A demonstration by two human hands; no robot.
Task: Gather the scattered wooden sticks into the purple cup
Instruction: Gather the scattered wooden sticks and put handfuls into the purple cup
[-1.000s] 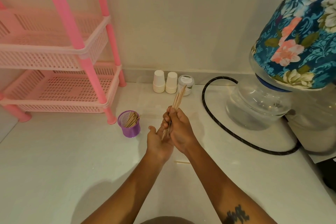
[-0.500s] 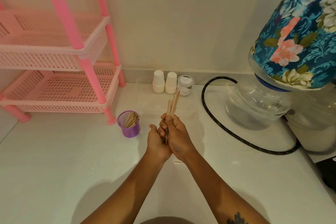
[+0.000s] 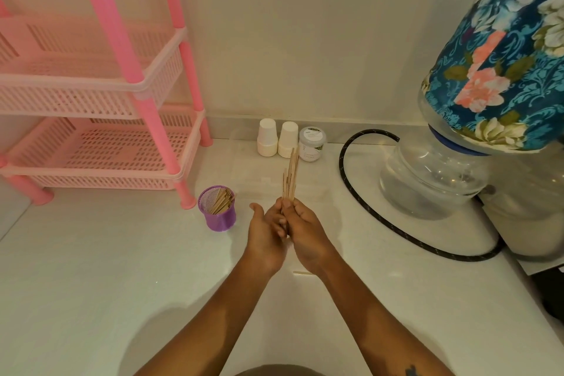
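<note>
One loose stick (image 3: 303, 273) is lying on the table (image 3: 91, 284), nearest, between the wrists. Right hand (image 3: 303, 232) is clenching a bundle of sticks (image 3: 290, 175) upright, fingers wrapped round it; left hand (image 3: 265, 233) is cupping open beside it, squaring the ends. Purple cup (image 3: 217, 208), part-filled, is standing just left: bundle likely going there next.

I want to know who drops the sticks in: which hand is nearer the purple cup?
Left. The left hand is just right of the purple cup; the right hand is beyond it.
</note>
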